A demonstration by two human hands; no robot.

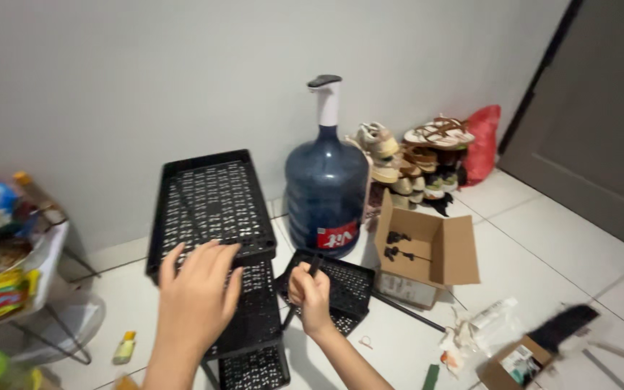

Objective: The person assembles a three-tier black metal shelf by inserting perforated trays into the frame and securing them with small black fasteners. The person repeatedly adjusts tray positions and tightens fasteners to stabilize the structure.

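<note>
A black plastic shelf rack (211, 202) with perforated trays stands on the white tiled floor. My left hand (195, 296) rests flat on the front edge of its top tray, fingers spread. My right hand (310, 292) is closed around a thin black rod (305, 285) held upright beside the rack's right front corner. Behind that hand a loose black perforated tray (344, 282) lies flat on the floor.
A blue water jug (326, 191) with a white pump stands by the wall. An open cardboard box (427, 253) holds small black parts. A shoe rack (420, 162), a red bag (484, 141), a black pole (406, 310), packaging scraps and a cluttered wire stand (9, 267) surround me.
</note>
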